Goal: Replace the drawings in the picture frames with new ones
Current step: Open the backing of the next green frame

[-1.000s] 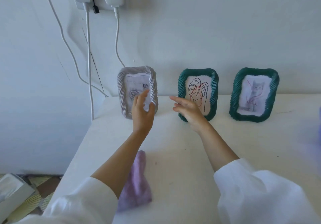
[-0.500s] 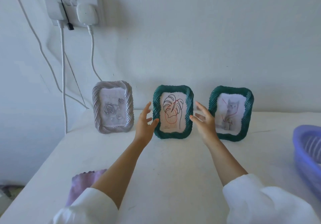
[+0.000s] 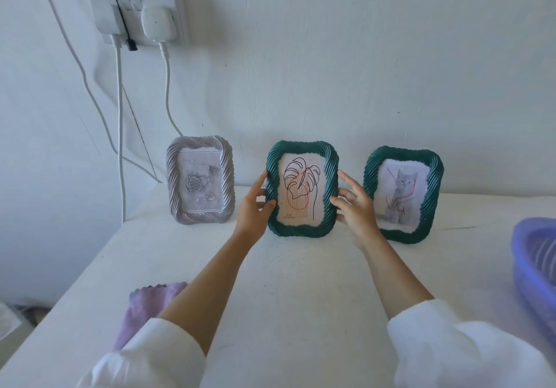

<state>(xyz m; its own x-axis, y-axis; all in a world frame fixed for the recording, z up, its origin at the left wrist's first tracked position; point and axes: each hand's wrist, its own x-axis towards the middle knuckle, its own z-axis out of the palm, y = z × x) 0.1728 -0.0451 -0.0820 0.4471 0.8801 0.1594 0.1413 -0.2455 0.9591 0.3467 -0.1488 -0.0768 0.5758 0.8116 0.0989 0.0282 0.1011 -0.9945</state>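
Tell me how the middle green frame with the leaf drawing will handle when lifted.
The middle green frame looks rigid, so it should lift in one piece. Its twisted rim likely gives the left hand and right hand grip. Standing upright, it may tip backward if nudged.

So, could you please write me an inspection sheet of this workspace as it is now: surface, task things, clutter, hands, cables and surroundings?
Surface: white table, set against a white wall.
Job's things: silver frame with a rose drawing on the left; middle green frame with a leaf line drawing; right green frame with a cat picture. All three stand upright in a row. No new drawings seen.
Clutter: purple cloth at the near left, partly under the left forearm; purple basket at the right edge.
Hands: left hand and right hand grip the middle green frame by its two sides.
Cables: white cables hang from the wall socket; one thin black cable too.
Surroundings: nothing seen clearly beyond the wall.
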